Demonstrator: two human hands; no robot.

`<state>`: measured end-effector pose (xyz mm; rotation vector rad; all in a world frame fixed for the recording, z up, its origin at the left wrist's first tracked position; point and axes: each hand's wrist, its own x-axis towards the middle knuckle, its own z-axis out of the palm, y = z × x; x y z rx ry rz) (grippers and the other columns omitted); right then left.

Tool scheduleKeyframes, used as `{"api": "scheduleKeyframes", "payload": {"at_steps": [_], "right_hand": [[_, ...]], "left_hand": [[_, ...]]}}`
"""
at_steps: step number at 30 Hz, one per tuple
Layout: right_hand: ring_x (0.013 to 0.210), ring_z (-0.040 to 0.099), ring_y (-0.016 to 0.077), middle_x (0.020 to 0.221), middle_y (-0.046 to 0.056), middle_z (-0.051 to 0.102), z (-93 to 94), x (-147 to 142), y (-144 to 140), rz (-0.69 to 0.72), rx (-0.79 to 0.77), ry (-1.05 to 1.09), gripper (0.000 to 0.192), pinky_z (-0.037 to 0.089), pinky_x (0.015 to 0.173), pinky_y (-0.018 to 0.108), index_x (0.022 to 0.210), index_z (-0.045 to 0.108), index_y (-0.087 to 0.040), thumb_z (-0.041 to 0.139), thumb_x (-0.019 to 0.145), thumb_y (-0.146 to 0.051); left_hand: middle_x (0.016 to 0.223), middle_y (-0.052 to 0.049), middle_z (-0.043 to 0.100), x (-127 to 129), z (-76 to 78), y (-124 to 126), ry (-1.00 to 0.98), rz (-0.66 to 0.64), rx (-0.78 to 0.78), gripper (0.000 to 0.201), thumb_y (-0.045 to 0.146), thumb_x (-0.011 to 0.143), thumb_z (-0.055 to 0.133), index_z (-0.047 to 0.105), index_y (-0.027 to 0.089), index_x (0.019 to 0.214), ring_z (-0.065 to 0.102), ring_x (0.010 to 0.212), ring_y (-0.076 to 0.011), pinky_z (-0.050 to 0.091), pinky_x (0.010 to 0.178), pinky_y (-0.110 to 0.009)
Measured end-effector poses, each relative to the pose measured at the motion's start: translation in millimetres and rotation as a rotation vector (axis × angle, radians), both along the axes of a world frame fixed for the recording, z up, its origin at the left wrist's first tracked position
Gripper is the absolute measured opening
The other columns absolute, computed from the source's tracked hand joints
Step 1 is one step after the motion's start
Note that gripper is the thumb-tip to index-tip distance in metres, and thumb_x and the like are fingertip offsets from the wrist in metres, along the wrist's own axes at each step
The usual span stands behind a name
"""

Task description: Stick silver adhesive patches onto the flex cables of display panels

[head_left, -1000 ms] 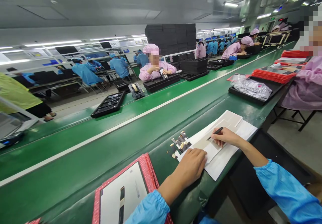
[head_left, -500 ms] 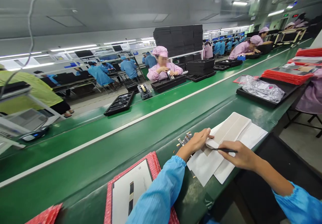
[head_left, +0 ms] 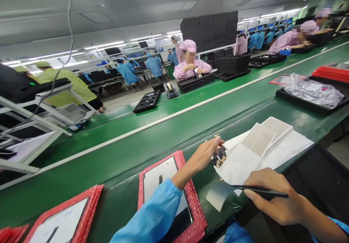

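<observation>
My right hand [head_left: 275, 195] is closed around black tweezers [head_left: 261, 190]. A small pale film piece [head_left: 219, 197] hangs at their tips, above the table's front edge. My left hand [head_left: 208, 150] reaches over a pile of small dark strips with gold-coloured ends [head_left: 220, 156]; its fingers are bent downward and a little apart, the thumb is hidden, and I see nothing held. Between the hands lie white backing sheets [head_left: 240, 163] bearing a beige film area [head_left: 257, 139]. Under my left forearm rests a flat panel [head_left: 159, 177] on red bubble wrap [head_left: 195, 203].
Another wrapped panel stack [head_left: 61, 223] lies at the lower left. A black tray [head_left: 302, 101] with clear plastic bags [head_left: 313, 90] stands to the right. Across the green bench [head_left: 120, 144], a person in pink [head_left: 192, 66] works over a black tray [head_left: 195, 83].
My left hand has left the sheets for the strip pile. My right hand has drawn the tweezers toward me, with a film piece now off the sheets. The view has turned right-to-left.
</observation>
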<state>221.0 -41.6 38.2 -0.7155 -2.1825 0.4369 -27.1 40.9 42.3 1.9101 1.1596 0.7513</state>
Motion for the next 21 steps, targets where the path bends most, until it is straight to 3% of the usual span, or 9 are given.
{"api": "scheduleKeyframes", "payload": {"at_steps": [2,4,6,9,14,17,21], "right_hand": [[0.053,0.072,0.0176,0.067,-0.009,0.074,-5.5,-16.3,1.3,0.018,-0.01,0.028,0.02,0.059,0.053,0.03,0.095,0.066,-0.037,0.071,0.083,-0.022],[0.052,0.07,0.0152,0.066,-0.008,0.073,-10.8,-33.2,1.0,0.045,-0.021,0.05,0.016,0.057,0.054,0.028,0.092,0.066,-0.033,0.072,0.084,-0.02],[0.053,0.07,0.0136,0.066,-0.008,0.072,-15.4,-49.6,-0.7,0.068,-0.037,0.075,0.015,0.055,0.055,0.027,0.091,0.066,-0.031,0.073,0.083,-0.019],[0.054,0.07,0.0129,0.067,-0.008,0.073,-19.3,-70.7,-5.4,0.099,-0.06,0.109,0.014,0.054,0.054,0.026,0.09,0.066,-0.03,0.073,0.083,-0.02],[0.052,0.07,0.0137,0.066,-0.008,0.074,-19.9,-92.3,-13.1,0.163,-0.124,0.152,0.011,0.054,0.049,0.027,0.091,0.069,-0.031,0.072,0.084,-0.023],[0.047,0.068,0.0144,0.062,-0.006,0.072,-25.8,-98.5,-14.7,0.166,-0.221,0.207,0.009,0.054,0.045,0.026,0.09,0.072,-0.032,0.071,0.084,-0.025],[0.04,0.066,0.0151,0.056,-0.008,0.07,-44.2,-102.5,-16.3,0.139,-0.447,0.218,0.009,0.055,0.038,0.026,0.081,0.07,-0.034,0.066,0.087,-0.03]], "left_hand": [[0.102,0.002,0.074,-32.1,6.7,-40.6,0.054,0.132,0.009,0.039,0.056,0.1,0.038,0.067,0.033,0.114,0.067,0.086,-0.0151,0.053,0.073,-0.026],[0.091,0.004,0.072,-59.1,3.9,-82.1,0.125,0.278,-0.031,0.034,0.057,0.089,0.058,0.064,0.037,0.115,0.064,0.076,-0.0162,0.05,0.064,-0.025],[0.078,0.005,0.067,-78.1,-8.1,-119.3,0.172,0.408,-0.094,0.041,0.056,0.078,0.07,0.062,0.038,0.114,0.059,0.063,-0.0153,0.046,0.056,-0.025],[0.065,0.006,0.057,-91.7,-33.1,-161.8,0.162,0.547,-0.234,0.043,0.058,0.074,0.072,0.06,0.036,0.109,0.052,0.052,-0.0138,0.04,0.049,-0.026],[0.058,0.003,0.055,-91.6,-58.5,-202.8,-0.066,0.654,-0.413,0.033,0.064,0.076,0.065,0.064,0.032,0.084,0.051,0.051,-0.0166,0.037,0.046,-0.028],[0.056,0.002,0.052,-90.7,-63.3,-216.9,-0.188,0.727,-0.466,0.04,0.068,0.074,0.064,0.062,0.029,0.068,0.046,0.047,-0.0147,0.032,0.043,-0.028],[0.05,0.004,0.043,-93.7,-66.3,-229.1,-0.249,0.839,-0.5,0.048,0.073,0.069,0.063,0.061,0.026,0.066,0.036,0.042,-0.0096,0.027,0.04,-0.025]]}}
